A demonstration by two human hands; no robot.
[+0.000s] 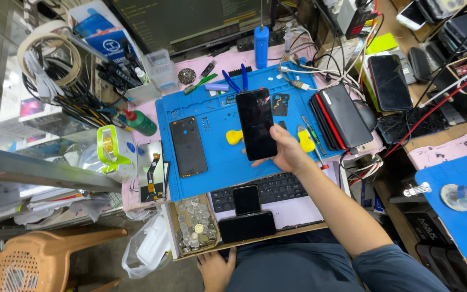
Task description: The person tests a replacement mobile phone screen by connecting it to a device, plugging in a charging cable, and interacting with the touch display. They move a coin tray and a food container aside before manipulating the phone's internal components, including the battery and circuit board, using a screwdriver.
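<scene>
**Dark phone held up over blue repair mat**

Far left: a roll of white tape [49, 51] hangs over a tangle of cables; below it, an orange plastic chair [39, 262] on the floor.

Left edge of the surface [147, 116]: a green-capped bottle [141, 123], then a white-and-green tape dispenser [115, 151], with a screen part and flex cable [153, 176] just right of it.

Near left: a shallow cardboard tray of coins [194, 226]. The left hand [215, 270] rests at the near edge below that tray, fingers loosely curled, grasping nothing.

Centre: a blue silicone mat [220, 162] covers the pink surface. On its left part lies a dark phone back cover [188, 146], flat. A yellow pick [234, 137] lies between that cover and the held phone. Blue-handled pliers [237, 80] lie at the far edge, and a blue cylinder [261, 39] stands upright beyond them.

The right hand [287, 154] grasps a black smartphone [256, 124] by its near end, screen dark, tilted slightly, raised above the middle of the mat.

Near centre: a keyboard [277, 189] with one small phone [246, 199] lying on it and another [247, 226] just nearer.

Right of the mat: a stack of dark phones [341, 116], then a single black phone [390, 82] on a yellow-green pad. Far right: a second blue mat [460, 216].
</scene>
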